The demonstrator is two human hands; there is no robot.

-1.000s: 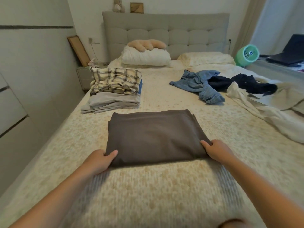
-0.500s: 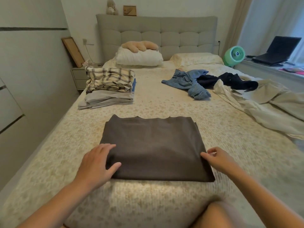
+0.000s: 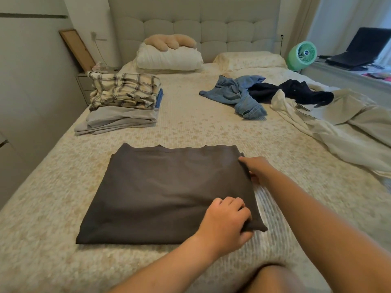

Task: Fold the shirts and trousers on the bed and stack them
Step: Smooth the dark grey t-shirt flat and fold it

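Note:
A dark grey-brown garment [image 3: 160, 193], folded into a flat rectangle, lies on the bed [image 3: 190, 127] in front of me. My left hand [image 3: 227, 222] pinches its near right corner, fingers curled round the cloth. My right hand [image 3: 257, 169] grips the far right corner along the same edge. A stack of folded clothes [image 3: 122, 104] with a plaid shirt on top sits at the far left. Unfolded blue jeans [image 3: 239, 95] and a dark navy garment [image 3: 296, 94] lie crumpled at the far right.
A rumpled cream sheet or garment [image 3: 342, 132] covers the bed's right side. Pillows [image 3: 169, 58] lie at the headboard. A green fan [image 3: 302, 55] and a laptop [image 3: 364, 49] stand on the right ledge. A nightstand [image 3: 83, 85] is at far left. My knee [image 3: 275, 280] shows at the bottom.
My left hand crossed from the garment's near left corner to its near right corner and took hold. My right hand slid up the right edge to the far corner.

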